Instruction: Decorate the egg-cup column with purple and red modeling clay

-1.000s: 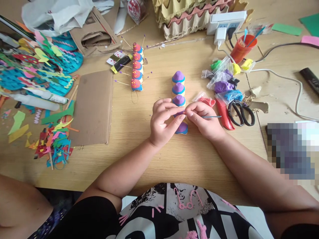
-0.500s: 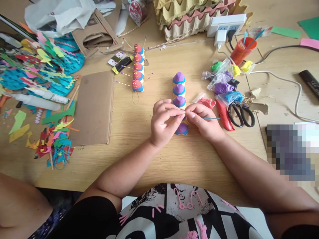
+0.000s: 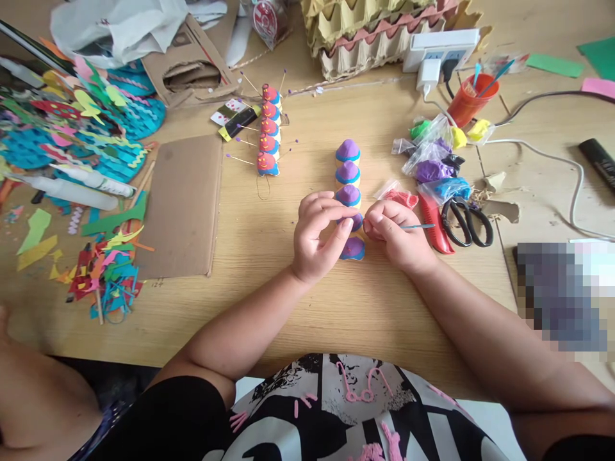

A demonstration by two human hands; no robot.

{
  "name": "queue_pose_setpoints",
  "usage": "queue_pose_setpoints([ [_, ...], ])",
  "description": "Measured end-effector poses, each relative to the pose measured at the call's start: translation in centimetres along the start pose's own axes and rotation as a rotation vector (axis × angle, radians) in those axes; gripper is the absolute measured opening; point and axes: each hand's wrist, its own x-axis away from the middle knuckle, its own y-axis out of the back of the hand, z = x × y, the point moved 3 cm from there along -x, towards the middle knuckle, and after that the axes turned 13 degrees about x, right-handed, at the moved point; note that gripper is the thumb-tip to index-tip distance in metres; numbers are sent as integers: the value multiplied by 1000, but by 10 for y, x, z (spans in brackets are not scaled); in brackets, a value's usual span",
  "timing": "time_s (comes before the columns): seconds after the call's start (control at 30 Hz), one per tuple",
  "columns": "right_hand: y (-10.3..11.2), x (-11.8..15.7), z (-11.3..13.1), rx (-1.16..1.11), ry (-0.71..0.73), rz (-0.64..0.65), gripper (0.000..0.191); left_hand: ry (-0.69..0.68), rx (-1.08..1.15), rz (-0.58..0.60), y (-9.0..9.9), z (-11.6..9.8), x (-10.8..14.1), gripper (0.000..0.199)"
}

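Observation:
A row of egg-carton cups point(image 3: 348, 171) covered with purple and blue clay lies before me, running away from me. My left hand point(image 3: 314, 240) is beside the row's nearer part, thumb and forefinger brought together over a cup; anything tiny between them is too small to make out. On the row's other side, my right hand point(image 3: 403, 240) is closed around a thin blue modelling tool point(image 3: 419, 226), whose end sticks out to the right. Farther left stands a finished-looking clay caterpillar point(image 3: 269, 131) with red faces and stick legs.
Scissors point(image 3: 466, 221), a red-handled cutter point(image 3: 435, 224) and bagged clay point(image 3: 432, 170) lie right of my hands. Behind them stand a red cup point(image 3: 473, 102) and a power strip point(image 3: 439, 48). Cardboard point(image 3: 180, 205) and paper scraps point(image 3: 113, 269) lie left. Another person's arm point(image 3: 43, 397) shows lower left.
My right hand has drawn slightly right, away from my left fingertips, taking the blue tool with it. A gap now shows between the hands. My left hand stays nearly in place.

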Motion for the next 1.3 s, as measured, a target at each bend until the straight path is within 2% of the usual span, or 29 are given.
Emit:
queue_pose_setpoints([
  [0.13,-1,-1,3,35,-38,-26,41,21,-25,1,0,0,0,15],
  [0.4,2,-3,-5,-98,-93,-51,29,5,-40,-5,0,1,0,14],
  [0.6,3,-1,-8,-67,-124,-47,40,6,-27,3,0,1,-1,14],
  [0.73,2,-2,-7,-28,-125,-79,37,16,-35,15,-1,1,-1,15],
  [0.83,2,-5,-7,-65,-147,-90,33,16,-34,10,0,1,-1,14],
  [1.07,2,-7,-3,-188,-195,-89,38,2,-16,-7,0,2,1,12],
  [1.3,2,-8,-1,-182,-200,-96,46,4,-27,-15,0,3,1,13],
])
